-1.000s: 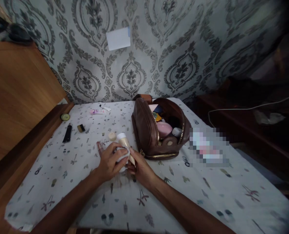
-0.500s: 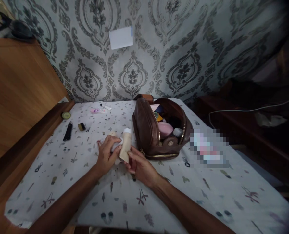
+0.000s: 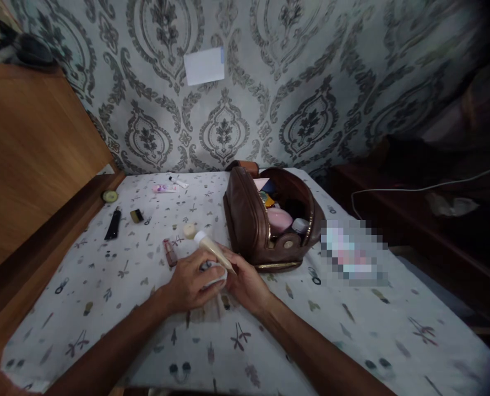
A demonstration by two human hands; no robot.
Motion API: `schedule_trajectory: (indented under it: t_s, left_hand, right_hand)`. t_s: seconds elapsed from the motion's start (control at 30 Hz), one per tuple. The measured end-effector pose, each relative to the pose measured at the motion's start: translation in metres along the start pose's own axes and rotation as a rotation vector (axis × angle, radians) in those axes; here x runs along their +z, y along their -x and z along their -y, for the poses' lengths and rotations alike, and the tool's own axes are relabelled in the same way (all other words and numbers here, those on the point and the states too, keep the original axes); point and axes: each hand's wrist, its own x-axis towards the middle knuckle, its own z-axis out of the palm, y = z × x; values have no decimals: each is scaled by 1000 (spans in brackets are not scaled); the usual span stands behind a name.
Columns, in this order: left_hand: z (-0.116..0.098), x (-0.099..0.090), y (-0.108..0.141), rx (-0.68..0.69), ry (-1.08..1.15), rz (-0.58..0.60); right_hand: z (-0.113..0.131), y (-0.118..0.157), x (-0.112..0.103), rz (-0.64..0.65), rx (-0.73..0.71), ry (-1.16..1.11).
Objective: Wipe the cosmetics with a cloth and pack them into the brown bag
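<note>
A beige squeeze tube (image 3: 215, 252) with a white cap slants between my hands, its cap end toward the upper left. My right hand (image 3: 247, 283) is closed around the tube's lower end. Curled beside the tube, my left hand (image 3: 191, 280) grips a white piece (image 3: 217, 276) that looks like a tissue or wipe, pressed near the tube. Just beyond my left hand lie a small round cream-coloured item (image 3: 189, 230) and a pinkish clear small tube (image 3: 169, 253). Close to my right hand stands an unzipped brown leather bag (image 3: 249, 214).
A pink oval item (image 3: 279, 219) and other things fill the bag. On the patterned tablecloth (image 3: 146, 330) lie a black tube (image 3: 113, 224), a dark-and-gold block (image 3: 136, 215), a pink tube (image 3: 164, 188) and a green-lidded round item (image 3: 110, 196). A wooden cabinet (image 3: 42, 143) borders the left.
The tube has tilted further left and come nearer to me. My left hand has moved right and nearer with the white piece, uncovering the pinkish small tube and the round item.
</note>
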Motion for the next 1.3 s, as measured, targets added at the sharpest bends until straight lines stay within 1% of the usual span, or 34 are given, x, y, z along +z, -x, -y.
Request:
schedule_trajectory:
  t_s: [0.07, 0.13, 0.27, 0.37, 0.57, 0.67, 0.73, 0.83, 0.9, 0.97, 1.07, 1.13, 1.2, 1.3]
  left_hand:
    - [-2, 0, -1, 23, 4, -4]
    - [-3, 0, -1, 6, 28, -22]
    - [-1, -2, -3, -96, 102, -58]
    - [5, -5, -3, -169, 117, -115]
    - [22, -13, -4, -376, 8, -205]
    - [26, -14, -3, -408, -7, -226]
    - [25, -13, -3, -390, -38, -202]
    - [18, -9, -1, -311, -108, -134]
    - [12, -6, 0, -220, -135, -82]
    - [7, -4, -1, -100, -127, -31]
    - [0, -2, -3, 86, -45, 46]
    - [-1, 0, -3, 166, -4, 91]
    - [-1, 2, -2, 180, -29, 92]
    - [3, 4, 0, 79, -102, 11]
  right_hand:
    - [1, 1, 2, 1, 3, 12]
    - [0, 1, 3, 9, -12, 20]
    - [2, 1, 3, 37, -61, 14]
    - [4, 2, 3, 53, -79, 37]
    - [0, 5, 5, 79, -57, 155]
    - [-4, 5, 4, 111, -43, 192]
    - [-5, 4, 3, 126, -46, 177]
    - [-5, -1, 0, 106, -52, 45]
    - [-5, -3, -1, 80, -46, -55]
    - [-3, -5, -1, 75, -30, -103]
    - [-2, -5, -3, 103, 2, -97]
    - [-2, -5, -4, 107, 10, -84]
    - [-4, -6, -6, 100, -23, -86]
    - [-5, -6, -7, 95, -50, -93]
